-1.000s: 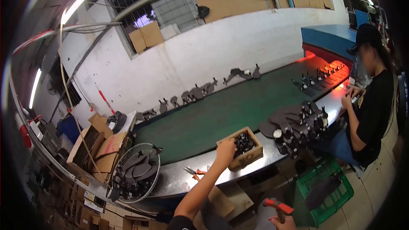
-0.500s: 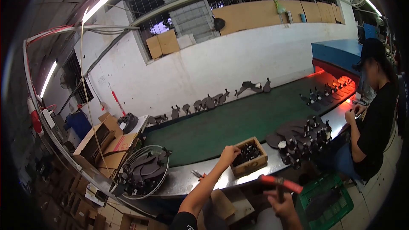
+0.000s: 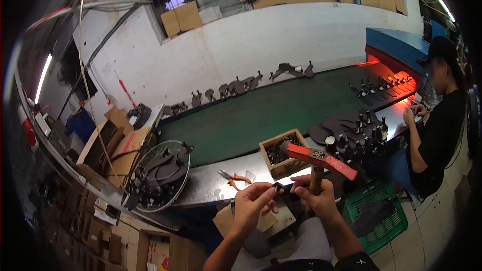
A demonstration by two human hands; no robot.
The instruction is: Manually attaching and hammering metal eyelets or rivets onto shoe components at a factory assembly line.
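Observation:
My left hand (image 3: 253,205) pinches a small black piece (image 3: 278,186) between thumb and fingertips, above my lap. Close by on its right, my right hand (image 3: 317,199) is closed round the wooden handle of a hammer (image 3: 317,156), its red head raised. The right thumb and forefinger come close to the black piece; whether they touch it I cannot tell. Just beyond both hands stands a wooden box (image 3: 281,171) of small dark parts on the metal ledge. Pliers with orange handles (image 3: 236,178) lie on that ledge to the left.
A green conveyor belt (image 3: 226,130) runs to a red-glowing machine (image 3: 396,73). Dark insole-shaped pieces with heels (image 3: 346,130) pile up on the right; more fill a wire basket (image 3: 187,163) at left. A green crate (image 3: 399,228) stands near a seated person (image 3: 437,125).
My left hand has come back from the wooden box with a small black piece. My right hand has lifted the hammer and moved beside the left. The view has tilted downward.

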